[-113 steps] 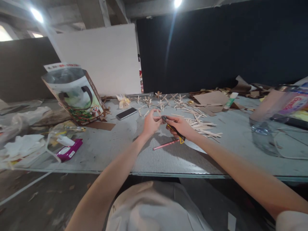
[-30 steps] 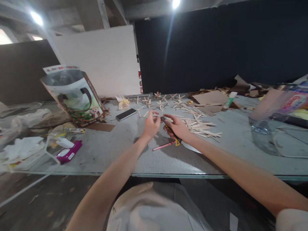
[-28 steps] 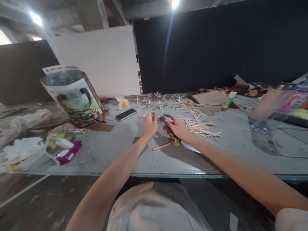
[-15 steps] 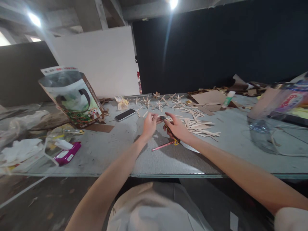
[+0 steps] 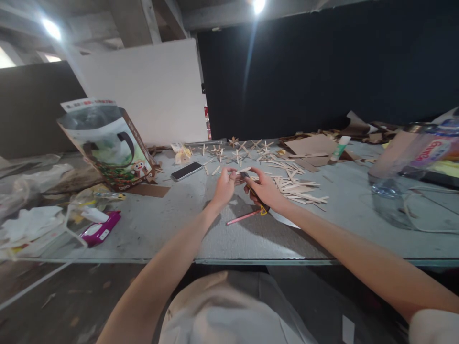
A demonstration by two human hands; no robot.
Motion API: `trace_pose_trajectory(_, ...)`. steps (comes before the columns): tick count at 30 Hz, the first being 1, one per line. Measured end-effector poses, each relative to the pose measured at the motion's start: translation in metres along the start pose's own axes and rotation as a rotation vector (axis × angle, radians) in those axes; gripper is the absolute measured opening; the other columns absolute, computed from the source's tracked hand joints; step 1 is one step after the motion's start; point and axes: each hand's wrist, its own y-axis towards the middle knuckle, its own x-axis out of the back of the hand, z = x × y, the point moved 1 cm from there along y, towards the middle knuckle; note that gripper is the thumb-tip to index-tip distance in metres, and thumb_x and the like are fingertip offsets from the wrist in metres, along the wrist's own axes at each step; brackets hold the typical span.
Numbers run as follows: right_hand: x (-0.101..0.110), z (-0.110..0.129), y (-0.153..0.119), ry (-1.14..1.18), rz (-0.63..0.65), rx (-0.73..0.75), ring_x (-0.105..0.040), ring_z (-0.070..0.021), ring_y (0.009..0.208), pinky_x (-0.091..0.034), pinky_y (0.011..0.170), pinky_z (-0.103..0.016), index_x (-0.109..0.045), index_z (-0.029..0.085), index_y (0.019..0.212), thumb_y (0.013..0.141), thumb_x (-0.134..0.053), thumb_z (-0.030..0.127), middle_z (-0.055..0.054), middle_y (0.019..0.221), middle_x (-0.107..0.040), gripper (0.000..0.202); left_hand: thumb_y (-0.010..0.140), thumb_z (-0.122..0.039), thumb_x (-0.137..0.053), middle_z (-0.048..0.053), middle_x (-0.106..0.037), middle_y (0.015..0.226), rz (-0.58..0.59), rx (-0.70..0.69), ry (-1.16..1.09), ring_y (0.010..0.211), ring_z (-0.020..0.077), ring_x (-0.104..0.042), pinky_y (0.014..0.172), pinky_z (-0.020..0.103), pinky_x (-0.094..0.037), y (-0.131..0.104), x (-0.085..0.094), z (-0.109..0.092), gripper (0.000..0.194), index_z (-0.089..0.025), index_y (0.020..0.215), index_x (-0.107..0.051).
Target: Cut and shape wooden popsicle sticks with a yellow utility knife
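Note:
My left hand (image 5: 224,188) pinches a short pale wooden stick (image 5: 244,170) between thumb and fingers. Close on its right, my right hand (image 5: 264,188) is wrapped round a dark cutter (image 5: 256,195) with a yellow end, its tip at the stick. Below the hands a red pencil (image 5: 242,218) lies on the grey table (image 5: 172,224). A pile of loose sticks (image 5: 299,190) spreads to the right of my right hand. Behind the hands stand several star-shaped pieces made of crossed sticks (image 5: 237,155).
A phone (image 5: 187,171) lies left of the hands. Farther left are a large printed bag (image 5: 111,148) and a purple packet (image 5: 101,229). Cardboard (image 5: 310,145) and a glue tube (image 5: 340,148) lie at the back right; a clear plastic container (image 5: 389,186) is at the right.
The stick between my hands now shows more clearly and tilts up to the right. My right hand and the cutter have shifted slightly.

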Motion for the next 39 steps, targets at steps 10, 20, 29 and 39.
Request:
trace_pose_trajectory(10, 0.003, 0.008, -0.002, -0.184, -0.056, 0.056, -0.043, -0.0087, 0.033, -0.031, 0.03, -0.02, -0.058, 0.02, 0.123, 0.099, -0.056, 0.039, 0.007, 0.062, -0.06, 0.031, 0.109, -0.034, -0.042, 0.005, -0.076, 0.086, 0.105, -0.081, 0.333, 0.073, 0.0179, -0.076, 0.072, 0.033, -0.062, -0.009, -0.002, -0.015, 0.03, -0.022, 0.089, -0.06)
trace_pose_trajectory(20, 0.003, 0.01, -0.004, -0.27, -0.046, 0.129, -0.044, -0.0067, 0.034, -0.03, 0.032, -0.017, -0.057, 0.021, 0.085, 0.099, -0.052, 0.039, 0.005, 0.059, -0.056, 0.023, 0.108, -0.024, -0.043, -0.005, -0.066, 0.064, 0.122, -0.149, 0.641, 0.054, 0.0121, -0.061, 0.064, 0.024, -0.047, -0.014, -0.001, -0.03, 0.026, -0.023, 0.088, -0.06)
trace_pose_trajectory(29, 0.0, 0.006, -0.004, -0.098, -0.028, 0.031, -0.038, -0.008, 0.033, -0.028, 0.029, -0.019, -0.057, 0.024, 0.086, 0.096, -0.06, 0.048, 0.006, 0.056, -0.051, 0.026, 0.108, -0.024, -0.039, -0.005, -0.056, 0.06, 0.141, -0.193, 0.629, 0.055, 0.0136, -0.054, 0.064, 0.025, -0.043, -0.017, -0.001, -0.024, 0.028, -0.023, 0.086, -0.055)
trace_pose_trajectory(39, -0.003, 0.001, -0.002, 0.032, 0.022, -0.021, -0.036, -0.0066, 0.034, -0.028, 0.031, -0.017, -0.056, 0.024, 0.09, 0.092, -0.064, 0.055, 0.008, 0.055, -0.051, 0.032, 0.108, -0.023, -0.04, -0.004, -0.055, 0.062, 0.095, -0.198, 0.634, 0.059, 0.0143, -0.056, 0.064, 0.026, -0.04, -0.018, -0.006, -0.018, 0.027, -0.023, 0.084, -0.053)
